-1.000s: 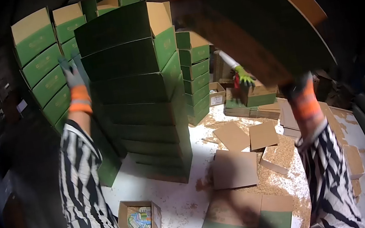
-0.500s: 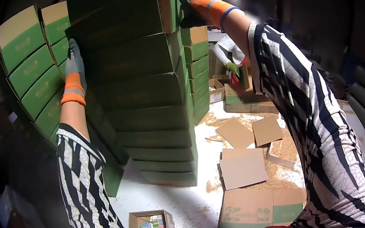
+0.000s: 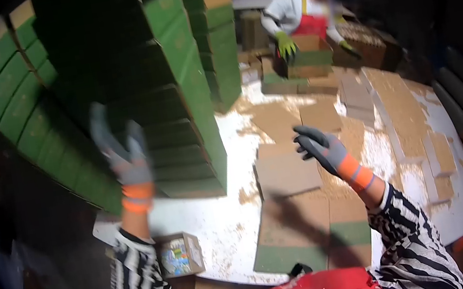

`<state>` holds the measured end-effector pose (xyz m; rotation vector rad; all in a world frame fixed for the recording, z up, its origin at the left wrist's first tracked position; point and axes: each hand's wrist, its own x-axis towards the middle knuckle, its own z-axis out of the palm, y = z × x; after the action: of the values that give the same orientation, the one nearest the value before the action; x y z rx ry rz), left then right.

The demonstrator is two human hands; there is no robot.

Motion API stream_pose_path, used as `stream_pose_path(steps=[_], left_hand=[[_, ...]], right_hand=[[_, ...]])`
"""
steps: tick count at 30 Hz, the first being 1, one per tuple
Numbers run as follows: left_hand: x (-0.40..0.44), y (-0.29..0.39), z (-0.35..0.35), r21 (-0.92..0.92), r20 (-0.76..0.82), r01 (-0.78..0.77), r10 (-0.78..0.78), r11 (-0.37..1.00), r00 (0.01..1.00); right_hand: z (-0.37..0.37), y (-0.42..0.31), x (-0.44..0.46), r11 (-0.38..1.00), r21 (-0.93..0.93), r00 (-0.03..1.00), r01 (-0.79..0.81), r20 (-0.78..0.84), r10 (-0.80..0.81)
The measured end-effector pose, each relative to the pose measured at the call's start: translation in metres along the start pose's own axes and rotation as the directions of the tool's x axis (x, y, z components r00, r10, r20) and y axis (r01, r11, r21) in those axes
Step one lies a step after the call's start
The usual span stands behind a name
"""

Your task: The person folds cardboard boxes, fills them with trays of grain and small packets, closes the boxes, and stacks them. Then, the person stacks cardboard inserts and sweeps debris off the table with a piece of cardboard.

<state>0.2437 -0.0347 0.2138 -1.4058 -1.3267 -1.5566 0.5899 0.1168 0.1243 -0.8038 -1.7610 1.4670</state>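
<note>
Green cardboard boxes rise in a tall stack (image 3: 179, 67) on the left part of the white table (image 3: 220, 226), with another stack (image 3: 220, 42) just behind it and more boxes (image 3: 11, 89) further left. Both of the wearer's gloved hands are free: the left hand (image 3: 125, 156), blurred, has its thumb and fingers spread in front of the tall stack, and whether it touches the stack I cannot tell; the right hand (image 3: 324, 148) is loosely curved, holding nothing, above the flat cardboard. The step in hand looks like a pause between grips, with the stack standing unsupported by any visible grasp. Nearest below the right hand lie a plain panel (image 3: 288, 173) and a larger green-and-brown sheet (image 3: 288, 227); lifting either would call for fingertips under an edge. A small open box (image 3: 194, 255) sits by the left forearm, while a co-worker (image 3: 298, 11) stands across the table beside another box (image 3: 309, 59).
</note>
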Motion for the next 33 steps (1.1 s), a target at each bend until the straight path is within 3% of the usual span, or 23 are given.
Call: stream_pose_path(steps=[1, 2, 3, 5, 7, 8, 9, 11, 12, 13, 14, 15, 17, 18, 19, 21, 23, 25, 26, 28, 29, 31, 33], left_hand=[[-0.074, 0.02, 0.005, -0.347, 0.286, 0.288, -0.191, 0.893, 0.939], [-0.153, 0.028, 0.01, -0.228, 0.493, 0.405, -0.253, 0.886, 0.832], [-0.218, 0.049, 0.014, 0.119, 0.593, 0.436, -0.416, 0.892, 0.689], [-0.37, 0.064, 0.026, 0.211, 0.47, 0.839, -0.804, 0.502, 0.363], [-0.487, 0.059, 0.027, 0.496, 0.527, 0.846, -0.843, 0.198, -0.111], [-0.49, 0.085, 0.035, 0.739, 0.576, 0.504, -0.807, 0.447, -0.128], [-0.47, 0.125, 0.04, 0.764, 0.529, 0.36, -0.839, 0.536, 0.126], [-0.487, 0.114, 0.033, 0.439, 0.488, 0.814, -0.862, 0.38, 0.139], [-0.474, 0.118, 0.032, 0.182, 0.516, 0.981, -0.856, 0.067, -0.038], [-0.42, 0.15, 0.034, 0.037, 0.532, 0.977, -0.824, -0.208, -0.195], [-0.425, 0.146, 0.031, 0.026, 0.552, 0.976, -0.811, -0.215, -0.194], [-0.435, 0.137, 0.024, 0.021, 0.573, 0.974, -0.796, -0.225, -0.196], [-0.443, 0.125, 0.03, 0.065, 0.398, 0.974, -0.901, 0.216, 0.173], [-0.417, 0.128, 0.032, 0.147, 0.369, 0.851, -0.826, 0.504, 0.426], [-0.373, 0.147, 0.03, 0.473, 0.347, 0.546, -0.716, 0.691, 0.606], [-0.257, 0.204, 0.043, 0.336, 0.495, 0.148, -0.308, 0.93, 0.812], [-0.21, 0.217, 0.041, 0.21, 0.832, -0.171, -0.084, 0.963, 0.548], [-0.199, 0.21, 0.038, 0.182, 0.928, -0.024, -0.164, 0.983, 0.333], [-0.181, 0.217, 0.04, 0.232, 0.954, 0.107, -0.248, 0.967, 0.169], [-0.153, 0.227, 0.038, 0.333, 0.941, 0.274, -0.302, 0.902, -0.15], [-0.151, 0.224, 0.04, 0.366, 0.924, 0.38, -0.284, 0.849, -0.255], [-0.145, 0.214, 0.04, 0.453, 0.871, 0.555, -0.212, 0.698, -0.443], [-0.143, 0.198, 0.047, 0.421, 0.847, 0.5, -0.131, 0.757, -0.515]], right_hand=[[-0.024, 0.051, -0.043, 0.991, -0.067, 0.985, -0.118, -0.134, 0.108], [-0.062, 0.135, -0.086, 0.969, -0.2, 0.94, -0.147, -0.334, 0.074], [-0.087, 0.164, -0.131, 0.851, -0.223, 0.802, -0.476, -0.507, 0.316], [-0.121, 0.256, -0.22, 0.435, -0.615, 0.686, -0.658, -0.728, 0.008], [-0.141, 0.322, -0.272, 0.355, -0.309, 0.468, -0.883, -0.645, 0.604], [-0.124, 0.349, -0.292, 0.583, -0.301, 0.61, -0.755, -0.649, 0.454], [-0.094, 0.301, -0.28, 0.33, -0.487, 0.582, -0.808, -0.745, 0.326], [-0.103, 0.323, -0.291, 0.632, -0.402, 0.669, -0.662, -0.698, 0.257], [-0.108, 0.318, -0.292, 0.786, -0.2, 0.625, -0.585, -0.729, 0.28], [-0.113, 0.296, -0.288, 0.888, 0.009, 0.588, -0.459, -0.746, 0.312], [-0.109, 0.243, -0.273, 0.922, 0.091, 0.516, -0.377, -0.806, 0.291], [-0.116, 0.229, -0.268, 0.917, 0.379, 0.502, -0.121, -0.774, 0.386], [-0.141, 0.2, -0.263, 0.842, 0.526, 0.647, -0.121, -0.601, 0.469], [-0.145, 0.185, -0.258, 0.876, 0.465, 0.684, -0.13, -0.598, 0.418], [-0.153, 0.171, -0.255, 0.928, 0.355, 0.754, -0.115, -0.577, 0.314], [-0.172, 0.152, -0.254, 0.989, 0.129, 0.865, -0.071, -0.485, 0.125], [-0.195, 0.167, -0.259, 0.992, 0.01, 0.876, -0.122, -0.468, 0.112], [-0.196, 0.169, -0.259, 0.973, -0.173, 0.821, -0.155, -0.571, 0.03], [-0.187, 0.149, -0.258, 0.872, -0.474, 0.729, -0.119, -0.638, -0.247], [-0.15, 0.068, -0.245, 0.65, -0.759, 0.771, 0.039, -0.391, -0.503], [-0.128, 0.04, -0.237, 0.492, -0.869, 0.848, 0.054, -0.22, -0.482], [-0.094, 0.038, -0.228, 0.365, -0.922, 0.945, 0.127, 0.001, -0.328], [-0.091, 0.044, -0.238, 0.336, -0.928, 0.929, 0.162, 0.029, -0.369]])
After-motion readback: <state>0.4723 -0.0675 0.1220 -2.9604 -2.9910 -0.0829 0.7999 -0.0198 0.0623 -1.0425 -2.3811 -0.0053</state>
